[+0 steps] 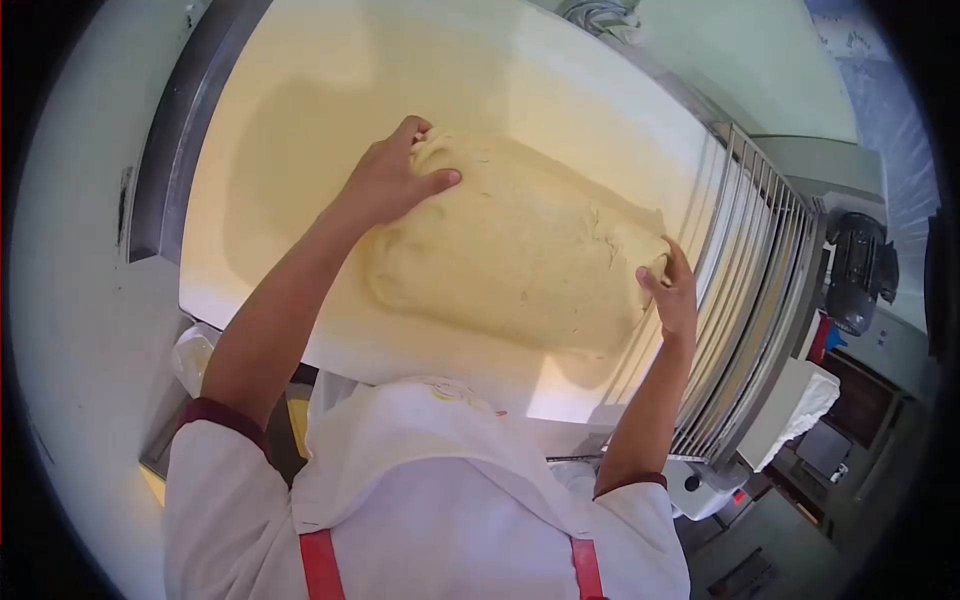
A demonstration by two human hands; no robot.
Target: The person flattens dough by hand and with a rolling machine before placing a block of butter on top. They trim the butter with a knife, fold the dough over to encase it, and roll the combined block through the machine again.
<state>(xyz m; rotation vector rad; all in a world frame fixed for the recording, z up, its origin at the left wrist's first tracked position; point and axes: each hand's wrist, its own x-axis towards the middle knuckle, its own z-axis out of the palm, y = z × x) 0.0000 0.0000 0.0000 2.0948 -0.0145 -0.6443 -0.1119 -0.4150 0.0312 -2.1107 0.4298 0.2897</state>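
Note:
A large, thick slab of pale yellow dough lies on the white work surface. My left hand grips the dough's upper left corner, its thumb on top and its fingers curled over the far edge. At the right end, my right hand pinches the dough's edge between thumb and fingers. Small cracks and dents mark the top of the slab, mostly near its right end and along the left side.
Metal bars of a rack or guard run along the right end of the surface. Beyond them is a dark motor. A metal edge borders the left end. A crumpled grey item sits at the far edge.

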